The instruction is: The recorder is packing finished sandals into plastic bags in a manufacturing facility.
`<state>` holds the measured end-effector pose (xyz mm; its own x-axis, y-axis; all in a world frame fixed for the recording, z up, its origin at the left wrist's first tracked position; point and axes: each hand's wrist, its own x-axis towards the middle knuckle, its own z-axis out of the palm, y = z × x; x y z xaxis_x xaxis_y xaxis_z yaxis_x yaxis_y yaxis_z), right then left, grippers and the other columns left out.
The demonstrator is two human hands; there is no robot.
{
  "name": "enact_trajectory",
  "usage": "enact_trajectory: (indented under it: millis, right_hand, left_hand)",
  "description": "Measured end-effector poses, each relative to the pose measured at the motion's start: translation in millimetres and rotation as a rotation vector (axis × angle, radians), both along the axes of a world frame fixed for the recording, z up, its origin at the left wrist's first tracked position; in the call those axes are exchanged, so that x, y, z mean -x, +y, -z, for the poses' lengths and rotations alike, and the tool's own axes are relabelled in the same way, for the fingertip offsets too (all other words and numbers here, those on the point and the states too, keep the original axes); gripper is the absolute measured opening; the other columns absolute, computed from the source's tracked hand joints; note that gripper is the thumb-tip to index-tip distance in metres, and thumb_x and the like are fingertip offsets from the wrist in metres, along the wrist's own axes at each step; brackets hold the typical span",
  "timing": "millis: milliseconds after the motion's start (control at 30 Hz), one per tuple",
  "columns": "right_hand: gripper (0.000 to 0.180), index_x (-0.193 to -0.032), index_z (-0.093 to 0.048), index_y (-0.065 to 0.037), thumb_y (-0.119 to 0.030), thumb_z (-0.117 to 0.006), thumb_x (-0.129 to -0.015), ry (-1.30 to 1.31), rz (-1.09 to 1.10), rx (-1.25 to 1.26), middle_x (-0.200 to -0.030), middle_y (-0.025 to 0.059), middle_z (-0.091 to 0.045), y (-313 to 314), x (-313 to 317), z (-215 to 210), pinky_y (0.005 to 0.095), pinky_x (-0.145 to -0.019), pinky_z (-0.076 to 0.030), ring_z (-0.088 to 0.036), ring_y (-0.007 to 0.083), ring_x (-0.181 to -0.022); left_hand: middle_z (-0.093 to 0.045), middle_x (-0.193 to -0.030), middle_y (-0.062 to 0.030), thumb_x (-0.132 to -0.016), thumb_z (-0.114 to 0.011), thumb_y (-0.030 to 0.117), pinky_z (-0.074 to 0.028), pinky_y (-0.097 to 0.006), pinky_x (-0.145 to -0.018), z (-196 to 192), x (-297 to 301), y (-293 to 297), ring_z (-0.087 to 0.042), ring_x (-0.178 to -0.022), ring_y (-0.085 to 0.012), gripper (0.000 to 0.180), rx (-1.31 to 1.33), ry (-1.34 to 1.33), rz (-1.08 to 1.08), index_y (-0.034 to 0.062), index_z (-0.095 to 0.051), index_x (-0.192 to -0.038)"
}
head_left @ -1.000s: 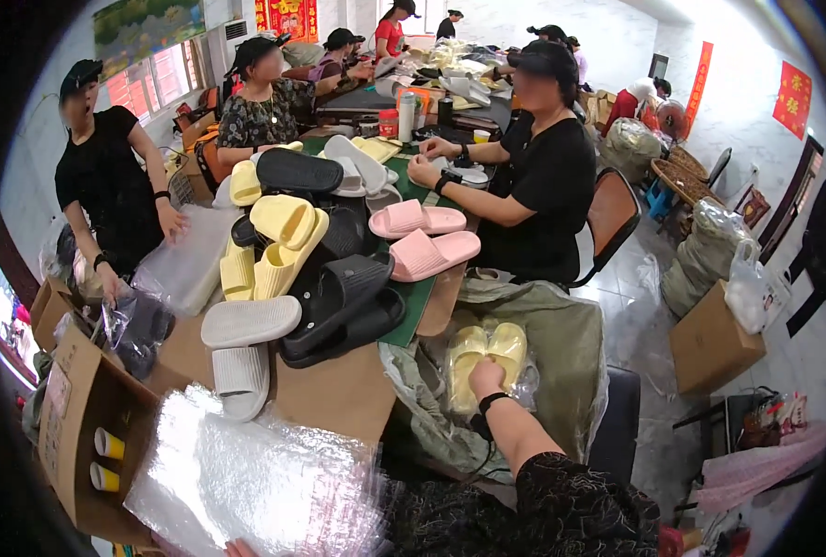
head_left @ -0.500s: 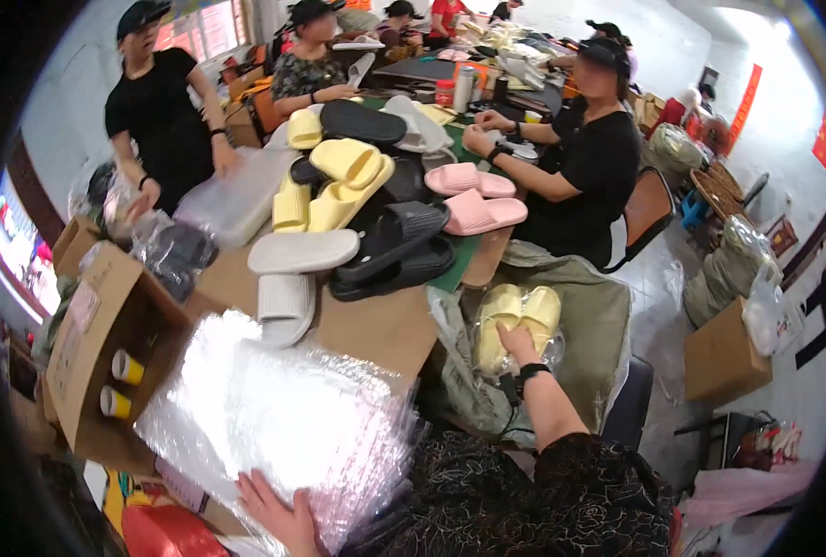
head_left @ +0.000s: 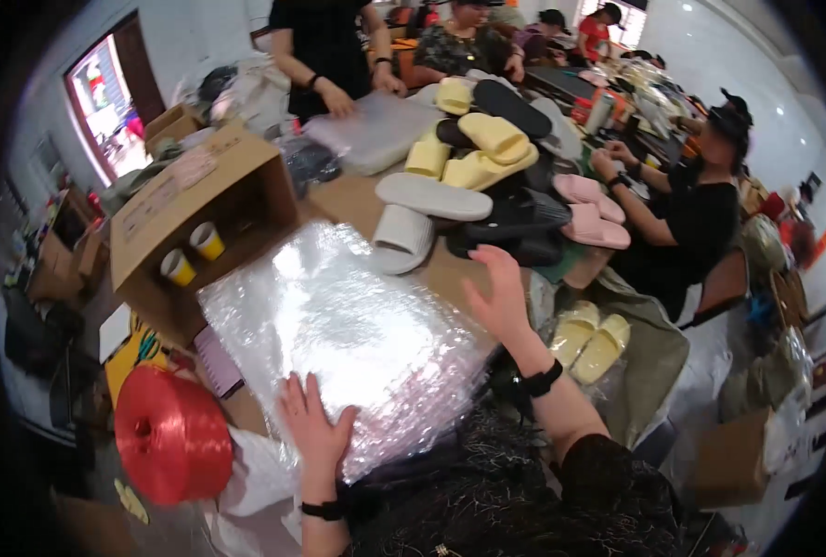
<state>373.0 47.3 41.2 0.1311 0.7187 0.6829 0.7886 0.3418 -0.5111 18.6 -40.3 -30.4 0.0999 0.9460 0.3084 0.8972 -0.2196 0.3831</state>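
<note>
My left hand (head_left: pixel 315 427) lies flat with spread fingers on a stack of shiny clear plastic bags (head_left: pixel 329 306) at the table's near side. Lifted off to the right of that stack is my right hand (head_left: pixel 499 299), fingers apart and nothing in them, just short of the black slippers (head_left: pixel 524 221). A pair of pale yellow slippers (head_left: pixel 591 343) in clear wrap rests in a green-grey sack (head_left: pixel 652 353), to the right of my right forearm. White slippers (head_left: pixel 403 237), pink slippers (head_left: pixel 591 223) and more yellow slippers (head_left: pixel 492 158) are heaped on the table.
A cardboard box (head_left: pixel 167 200) on its side holds two yellow-and-white cups (head_left: pixel 206 241). Left of my left hand stands a large red twine roll (head_left: pixel 171 436), near scissors (head_left: pixel 148 347). Co-workers stand or sit around the table; one's hands touch a stack of plastic (head_left: pixel 376 135).
My right hand has let go of the yellow slippers in the sack and moved left, up over the table edge. My left hand stays on the bags. The view has turned left.
</note>
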Motion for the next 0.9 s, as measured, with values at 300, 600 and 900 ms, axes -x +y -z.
enact_trajectory:
  millis: [300,600,900]
  right_hand:
    - [0.078,-0.132,-0.051,-0.007,-0.043,-0.080,-0.070,-0.411,0.054,0.418,-0.119,0.0200,-0.052,147.2,48.2,25.4,0.0467,-0.091,-0.049,-0.054,0.0371,-0.110]
    - [0.070,-0.120,-0.052,-0.015,-0.030,-0.085,-0.059,-0.245,0.026,0.463,-0.123,0.0182,-0.043,171.4,49.4,61.8,0.0541,-0.097,-0.042,-0.049,0.0441,-0.114]
    - [0.053,-0.106,-0.057,-0.012,-0.030,-0.082,-0.064,0.118,-0.106,0.007,-0.113,0.0128,-0.051,143.4,33.6,29.1,0.0467,-0.096,-0.042,-0.051,0.0345,-0.112]
  left_hand:
    - [-0.032,-0.156,-0.0254,-0.083,-0.067,0.055,-0.011,-0.055,-0.120,3.8,-4.6,5.0,-0.024,-0.147,-0.0423,0.085,-0.031,0.011,0.030,0.0024,-0.044,-0.146]
    - [-0.032,-0.155,-0.0274,-0.076,-0.073,0.045,-0.011,-0.055,-0.120,11.6,2.5,-2.9,-0.023,-0.147,-0.0435,0.088,0.027,0.039,-0.020,0.0002,-0.043,-0.145]
    - [-0.034,-0.153,-0.0287,-0.077,-0.070,0.051,-0.011,-0.057,-0.120,16.1,3.5,-3.7,-0.023,-0.146,-0.0443,0.088,0.010,0.024,-0.014,-0.0010,-0.044,-0.143]
